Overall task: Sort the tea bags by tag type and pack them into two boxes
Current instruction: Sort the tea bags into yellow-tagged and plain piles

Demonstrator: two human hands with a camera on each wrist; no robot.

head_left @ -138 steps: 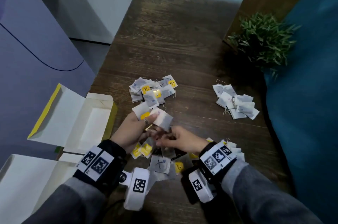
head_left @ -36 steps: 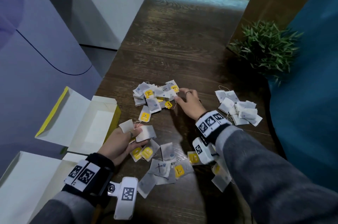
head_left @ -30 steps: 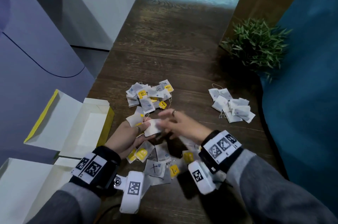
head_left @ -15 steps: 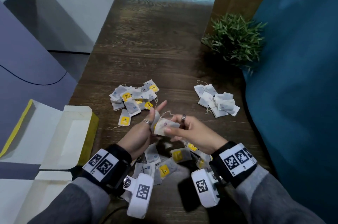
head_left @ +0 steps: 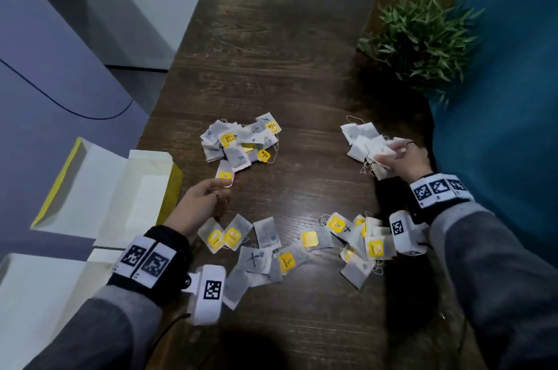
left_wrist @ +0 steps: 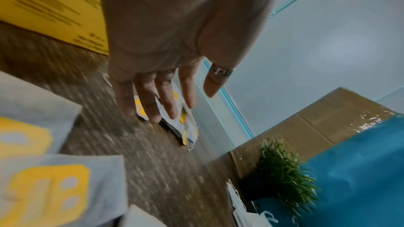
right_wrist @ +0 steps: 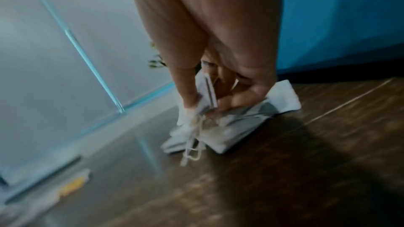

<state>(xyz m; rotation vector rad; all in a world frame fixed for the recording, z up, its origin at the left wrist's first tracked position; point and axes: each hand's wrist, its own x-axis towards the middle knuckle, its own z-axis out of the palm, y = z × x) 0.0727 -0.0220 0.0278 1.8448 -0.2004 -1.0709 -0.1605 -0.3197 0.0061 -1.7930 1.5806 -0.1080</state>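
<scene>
right hand [head_left: 404, 158] sits on the plain white tea bag pile [head_left: 362, 140] at the right of the dark worktop [head_left: 287, 52], fingers curled, pinching one white tea bag [right_wrist: 207, 92] between thumb and fingertips. left hand [head_left: 199, 203] is empty, fingers straight and relaxed, just short of the yellow-tagged pile [head_left: 241, 143] nearer the left. unsorted mixed bags [head_left: 287, 249] lie spread along the near edge. two open boxes [head_left: 120, 188] rest at the left edge. a potted plant [head_left: 422, 37] stands far right.
</scene>
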